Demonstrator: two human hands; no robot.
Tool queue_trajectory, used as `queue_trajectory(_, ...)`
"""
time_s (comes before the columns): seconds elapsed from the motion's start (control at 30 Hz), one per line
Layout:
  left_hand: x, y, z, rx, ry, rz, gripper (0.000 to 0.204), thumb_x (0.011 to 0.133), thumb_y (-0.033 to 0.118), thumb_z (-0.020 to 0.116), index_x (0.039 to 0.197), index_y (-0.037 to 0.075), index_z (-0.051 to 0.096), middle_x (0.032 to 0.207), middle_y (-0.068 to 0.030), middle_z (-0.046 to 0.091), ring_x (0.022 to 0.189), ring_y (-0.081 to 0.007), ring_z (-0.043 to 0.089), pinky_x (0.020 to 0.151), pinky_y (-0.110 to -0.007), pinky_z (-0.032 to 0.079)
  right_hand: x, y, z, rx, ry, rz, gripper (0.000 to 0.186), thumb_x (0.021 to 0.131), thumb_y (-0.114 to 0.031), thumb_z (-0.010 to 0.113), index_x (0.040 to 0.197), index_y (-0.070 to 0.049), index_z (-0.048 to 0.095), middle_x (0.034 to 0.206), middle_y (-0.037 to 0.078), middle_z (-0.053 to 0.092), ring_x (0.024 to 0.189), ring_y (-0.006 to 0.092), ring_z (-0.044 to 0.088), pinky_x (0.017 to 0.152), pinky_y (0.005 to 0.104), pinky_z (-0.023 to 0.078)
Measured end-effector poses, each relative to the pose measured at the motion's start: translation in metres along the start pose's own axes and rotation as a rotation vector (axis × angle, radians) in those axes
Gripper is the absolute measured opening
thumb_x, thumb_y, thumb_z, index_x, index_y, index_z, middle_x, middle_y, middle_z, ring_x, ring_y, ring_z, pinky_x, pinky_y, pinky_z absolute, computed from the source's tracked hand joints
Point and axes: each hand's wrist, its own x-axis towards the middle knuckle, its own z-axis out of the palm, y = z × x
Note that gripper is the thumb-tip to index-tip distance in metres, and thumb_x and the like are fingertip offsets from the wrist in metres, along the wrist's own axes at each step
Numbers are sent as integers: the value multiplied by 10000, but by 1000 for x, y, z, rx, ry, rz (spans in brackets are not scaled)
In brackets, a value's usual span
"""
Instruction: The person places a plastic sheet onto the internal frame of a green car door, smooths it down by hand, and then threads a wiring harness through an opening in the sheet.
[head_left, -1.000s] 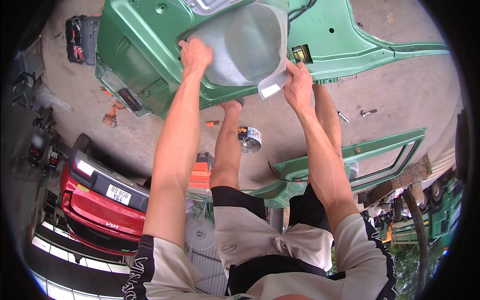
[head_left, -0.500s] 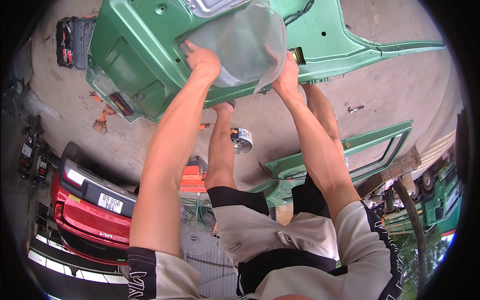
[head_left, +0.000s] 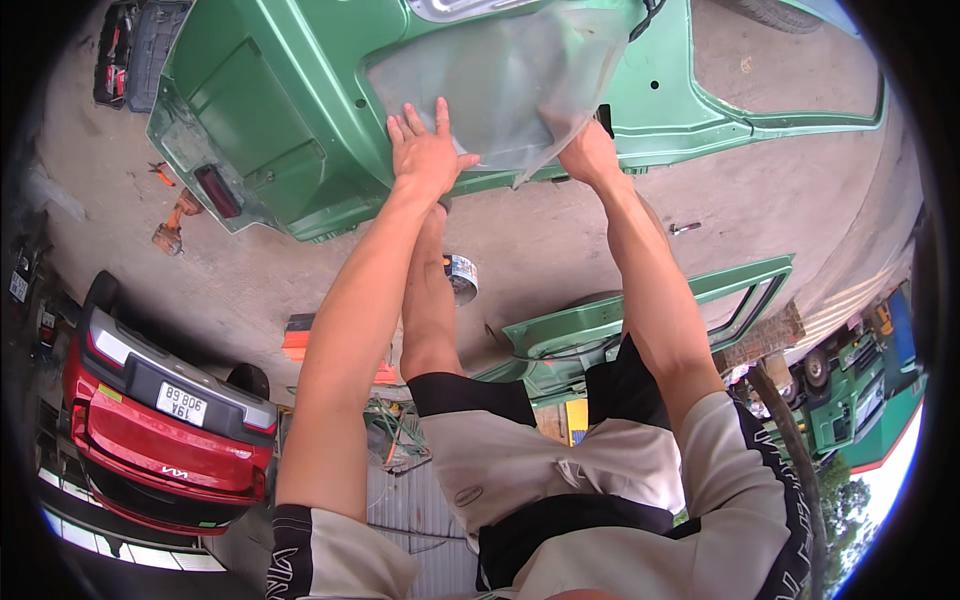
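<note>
A translucent plastic sheet [head_left: 490,85] lies over the recessed middle of a large green metal vehicle door [head_left: 330,110]. My left hand [head_left: 425,152] rests flat on the sheet's lower left edge, fingers spread. Opposite it, my right hand [head_left: 590,152] grips the sheet's lower right edge. Its fingers show only dimly through the film, and a loose corner of the sheet hangs beside them. Just past that hand is a small dark slot in the door's edge.
An open tool case [head_left: 140,55] and an orange power drill [head_left: 172,228] lie on the concrete at left. A roll of tape [head_left: 460,278] sits near my leg. Another green door frame [head_left: 560,328] lies closer to me, right. A red car [head_left: 165,440] is parked at left.
My left hand has opened out from a pointing press to spread fingers. The sheet's right side lies more spread over the door. The whole view has shifted slightly.
</note>
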Motion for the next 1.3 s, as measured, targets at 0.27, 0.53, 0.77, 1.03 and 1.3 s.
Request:
queue_trajectory(0.27,2,-14,25,54,37,-23,1016,1021,682,523,1671,-42,227,1696,-397,168,1610,-478,188,1326,-528,58,-22,23,-142,669,343,153,389,1001,-108,604,1359,22,684,1329,120,720,1245,210,655,1115,382,476)
queue_trajectory(0.53,-20,0,44,-201,259,-66,857,1011,509,651,1615,-30,371,1712,-345,184,1612,-489,141,1317,-544,122,85,-98,-157,-560,-94,-12,744,912,-632,714,1312,-5,719,1094,192,779,1021,358,742,916,473,563)
queue_trajectory(0.77,-92,75,87,-1093,605,-116,567,958,240,781,1407,-23,557,1575,-304,396,1504,-451,344,1224,-577,312,111,-52,-96,-326,-42,5,521,907,-335,671,1376,-112,707,1113,200,775,1026,401,735,912,489,593)
queue_trajectory(1.03,-68,60,113,-2008,106,-65,587,1074,387,640,1452,-45,520,1335,-204,657,1222,-296,677,1083,-429,478,105,-87,-47,-380,96,-274,316,945,-86,555,1159,-178,769,1037,123,794,895,393,725,793,473,586)
queue_trajectory(1.3,-46,50,97,-2289,182,-325,528,1074,442,632,1250,-45,521,1249,-274,694,1056,-339,750,938,-427,565,100,-71,-72,-601,234,-377,257,868,-34,562,1043,-128,726,862,130,748,820,403,699,709,507,530)
